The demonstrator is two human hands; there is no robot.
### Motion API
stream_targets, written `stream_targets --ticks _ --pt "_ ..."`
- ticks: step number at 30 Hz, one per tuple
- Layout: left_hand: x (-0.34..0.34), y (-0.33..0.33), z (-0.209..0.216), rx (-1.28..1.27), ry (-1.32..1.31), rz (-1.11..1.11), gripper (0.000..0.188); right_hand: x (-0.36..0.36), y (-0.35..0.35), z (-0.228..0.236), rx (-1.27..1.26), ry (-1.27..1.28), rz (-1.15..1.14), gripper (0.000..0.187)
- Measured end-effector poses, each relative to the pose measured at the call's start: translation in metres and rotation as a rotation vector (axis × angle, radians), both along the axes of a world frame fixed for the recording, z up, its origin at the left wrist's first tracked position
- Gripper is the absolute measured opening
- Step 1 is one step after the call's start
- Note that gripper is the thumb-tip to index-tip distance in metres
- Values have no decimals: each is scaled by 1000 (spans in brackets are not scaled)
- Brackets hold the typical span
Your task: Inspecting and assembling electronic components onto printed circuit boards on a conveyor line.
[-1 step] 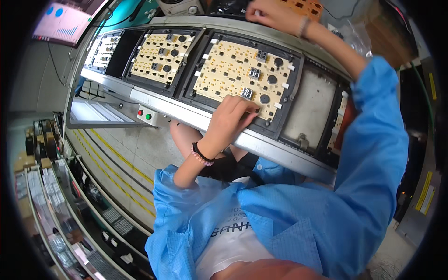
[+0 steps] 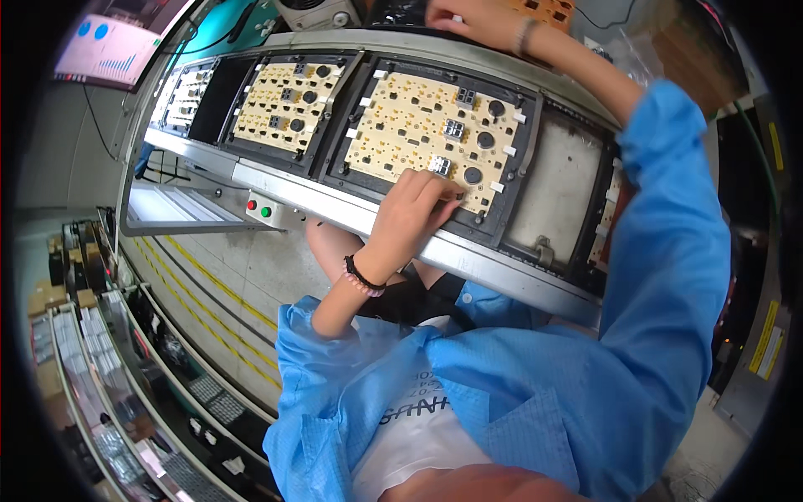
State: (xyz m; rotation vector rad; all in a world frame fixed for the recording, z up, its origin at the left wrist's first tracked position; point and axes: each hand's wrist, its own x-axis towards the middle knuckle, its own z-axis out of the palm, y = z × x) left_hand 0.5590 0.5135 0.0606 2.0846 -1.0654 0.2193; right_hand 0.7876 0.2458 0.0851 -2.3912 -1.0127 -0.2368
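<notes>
My left hand [image 2: 410,211] rests at the front edge of a cream circuit board [image 2: 400,125], its thumb and forefinger pinched together over the board's near right corner. A tiny dark piece [image 2: 459,197] shows at those fingertips; its kind is not clear. The board lies in a black frame [image 2: 339,159] and bears square black-and-white parts [image 2: 453,129] and round black parts [image 2: 485,140]. Beyond the frame, my right hand [image 2: 475,22] reaches over a black container [image 2: 401,13] with its fingers curled. Something small and white [image 2: 457,18] shows at its fingers, too small to name.
More framed boards [image 2: 280,105] stand along the line to the left. A metal rail [image 2: 335,201] runs along the front, with a red-and-green button box [image 2: 264,207] below. An orange tray [image 2: 544,10] and a cardboard box [image 2: 698,63] lie at the back right.
My right hand has shifted a little left over the black container, and a small white thing now shows at its fingers. My left hand stays almost in place at the board's corner.
</notes>
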Motion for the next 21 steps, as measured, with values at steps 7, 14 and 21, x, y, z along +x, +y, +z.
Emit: stream_targets --ticks 7,14,21 --pt "7 -19 7 154 -88 -36 18 75 43 -29 -594 -30 -387 25" --pt "10 -21 4 227 -180 -58 18 98 45 -64 -480 18 -495 19" --pt "6 -20 10 311 -227 -24 24 66 50 -43 -375 -266 -530 16"
